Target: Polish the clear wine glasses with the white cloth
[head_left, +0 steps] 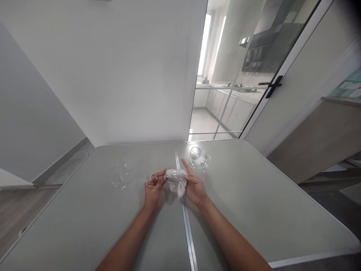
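Note:
My left hand [153, 187] is closed on the stem and foot of a clear wine glass [152, 177] lying sideways over the grey table [254, 210]. A white cloth [177, 180] wraps the glass's bowl, and my right hand [194, 184] grips that cloth, index finger stretched out over it. Two more clear stemmed glasses [194, 155] [206, 157] stand upright just beyond my right hand. Several other clear glasses [120, 176] stand to the left of my left hand, hard to make out.
A metal seam [184, 218] runs down the table's middle. A white wall stands behind the table. A glass sliding door with a black handle [273, 86] opens onto a kitchen at the back right. A wooden counter [324, 131] is to the right.

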### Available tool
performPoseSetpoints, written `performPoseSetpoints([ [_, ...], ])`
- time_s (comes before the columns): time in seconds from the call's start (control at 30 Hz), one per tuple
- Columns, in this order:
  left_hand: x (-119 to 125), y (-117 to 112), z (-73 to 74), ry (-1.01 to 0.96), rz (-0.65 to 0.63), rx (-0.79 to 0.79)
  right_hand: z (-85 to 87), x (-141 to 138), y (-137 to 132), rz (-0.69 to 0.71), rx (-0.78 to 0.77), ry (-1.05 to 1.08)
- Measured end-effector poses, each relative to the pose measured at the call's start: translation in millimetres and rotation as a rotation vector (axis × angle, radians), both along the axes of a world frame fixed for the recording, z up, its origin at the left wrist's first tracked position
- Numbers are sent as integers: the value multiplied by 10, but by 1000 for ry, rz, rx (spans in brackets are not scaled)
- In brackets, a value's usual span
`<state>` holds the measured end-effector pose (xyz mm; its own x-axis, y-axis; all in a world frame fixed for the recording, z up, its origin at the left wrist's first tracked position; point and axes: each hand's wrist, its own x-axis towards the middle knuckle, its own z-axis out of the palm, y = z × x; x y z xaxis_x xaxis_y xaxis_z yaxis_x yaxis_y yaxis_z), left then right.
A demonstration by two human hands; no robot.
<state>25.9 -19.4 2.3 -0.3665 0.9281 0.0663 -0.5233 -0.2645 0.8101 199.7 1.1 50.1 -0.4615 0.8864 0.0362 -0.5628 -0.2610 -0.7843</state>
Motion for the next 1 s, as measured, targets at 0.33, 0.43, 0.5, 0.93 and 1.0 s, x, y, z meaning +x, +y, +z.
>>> performPoseSetpoints([
  [0.33, -16, -33, -76, -10, -31, -88, -96, 132, 62, 32, 998, -763],
  [0.43, 9, -8, -65, -55, -28, -104, -133, 141, 120, -37, 1107, -844],
  [0.5, 29, 9, -52, -77, -19, -97, -165, 122, 120, -101, 1034, -796],
  [0.93, 17, -175, 349, -6, -721, -23, -20, 366, 261, -442, 389, -417],
  [1.0, 14, -175, 374, 18, -783, -60, -7, 397, 269, -454, 421, -454],
])
